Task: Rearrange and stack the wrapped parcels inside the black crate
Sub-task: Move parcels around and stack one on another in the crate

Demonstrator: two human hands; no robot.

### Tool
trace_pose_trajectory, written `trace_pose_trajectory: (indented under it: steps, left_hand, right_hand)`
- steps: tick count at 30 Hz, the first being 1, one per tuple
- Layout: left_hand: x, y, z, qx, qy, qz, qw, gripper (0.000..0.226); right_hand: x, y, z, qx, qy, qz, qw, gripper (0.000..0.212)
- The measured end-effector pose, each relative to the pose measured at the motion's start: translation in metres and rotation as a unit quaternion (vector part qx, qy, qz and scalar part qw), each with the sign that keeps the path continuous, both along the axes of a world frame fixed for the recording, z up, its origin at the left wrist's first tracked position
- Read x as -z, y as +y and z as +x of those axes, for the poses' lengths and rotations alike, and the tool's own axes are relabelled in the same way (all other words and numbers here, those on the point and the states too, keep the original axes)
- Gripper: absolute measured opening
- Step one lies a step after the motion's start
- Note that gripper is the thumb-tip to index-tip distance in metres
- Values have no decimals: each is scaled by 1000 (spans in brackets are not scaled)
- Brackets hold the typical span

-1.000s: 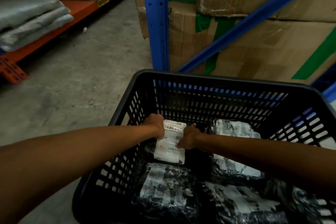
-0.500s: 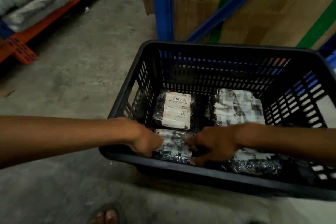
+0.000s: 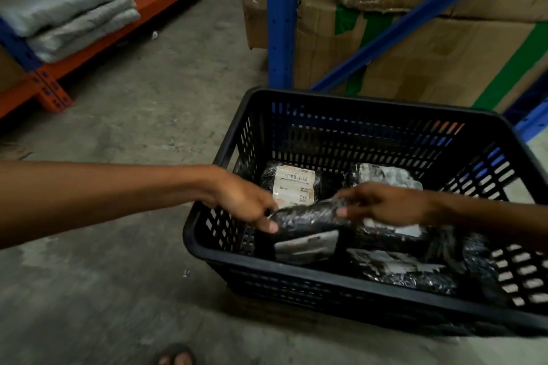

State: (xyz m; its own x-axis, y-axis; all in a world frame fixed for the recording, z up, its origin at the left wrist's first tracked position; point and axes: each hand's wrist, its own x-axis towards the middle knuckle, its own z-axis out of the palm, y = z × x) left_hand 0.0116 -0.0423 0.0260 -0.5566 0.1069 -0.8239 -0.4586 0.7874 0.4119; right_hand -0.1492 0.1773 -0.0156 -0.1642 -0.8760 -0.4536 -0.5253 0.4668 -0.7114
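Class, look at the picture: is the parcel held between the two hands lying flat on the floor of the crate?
No: the held parcel is lifted and tilted on edge between the left hand and right hand, above the crate's other parcels.

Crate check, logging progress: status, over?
Left hand and right hand grip one black parcel, tilted, above the crate floor. Labelled parcel flat at the back. Nothing in the way.

Warehouse, blue racking (image 3: pixel 281 18), stacked cardboard cartons (image 3: pixel 439 62)
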Motion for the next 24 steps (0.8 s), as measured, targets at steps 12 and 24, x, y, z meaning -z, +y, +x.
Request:
trace_pose_trajectory:
  steps: [12, 24]
  left_hand:
    - [-10, -15, -81, -552, 98, 194, 805, 60]
    - [46, -15, -95, -454, 187, -52, 870, 57]
  right_hand:
    - [-17, -38, -43, 429, -225, -26, 874, 52]
    - [60, -98, -24, 475, -88, -68, 873, 28]
